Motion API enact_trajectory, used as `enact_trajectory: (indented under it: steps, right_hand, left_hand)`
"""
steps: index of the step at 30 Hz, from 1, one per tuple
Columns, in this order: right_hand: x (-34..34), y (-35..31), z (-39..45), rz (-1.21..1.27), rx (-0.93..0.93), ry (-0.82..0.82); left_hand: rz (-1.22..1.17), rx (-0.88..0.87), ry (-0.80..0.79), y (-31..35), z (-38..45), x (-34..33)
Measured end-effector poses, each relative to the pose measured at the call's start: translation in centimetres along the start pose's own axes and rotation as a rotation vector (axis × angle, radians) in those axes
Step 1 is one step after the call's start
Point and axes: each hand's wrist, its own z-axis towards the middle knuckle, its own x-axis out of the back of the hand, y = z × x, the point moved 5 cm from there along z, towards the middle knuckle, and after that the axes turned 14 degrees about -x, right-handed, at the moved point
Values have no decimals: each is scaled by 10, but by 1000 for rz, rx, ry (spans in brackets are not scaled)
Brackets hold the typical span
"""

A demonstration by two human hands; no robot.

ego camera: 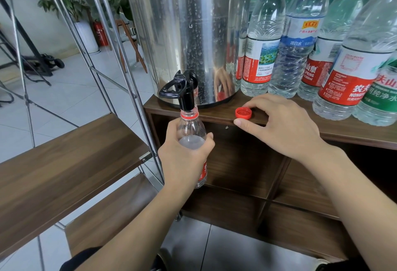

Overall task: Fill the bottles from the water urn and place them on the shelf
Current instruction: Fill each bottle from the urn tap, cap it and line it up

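My left hand (185,155) grips a clear plastic bottle (190,129) with a red neck ring and red label, its open mouth right under the black tap (184,92) of the steel water urn (184,34). The bottle is filled to about its shoulder. A red cap (243,113) lies upside down on the wooden cabinet top (343,128). My right hand (281,124) rests over the cabinet edge, its fingers touching the cap and the thumb lying along the edge.
Several filled bottles (298,40) with red, blue or green labels stand in a row right of the urn. A metal-framed shelf with wooden boards (64,159) stands at the left. The cabinet has open compartments (240,163) below. Tiled floor, a plant and a fire extinguisher lie behind.
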Motion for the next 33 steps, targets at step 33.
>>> enact_trajectory:
  steps: [33]
  right_hand:
    - [-2, 2, 0, 2, 3, 0]
  left_hand:
    - [-5, -23, -20, 1, 0, -1]
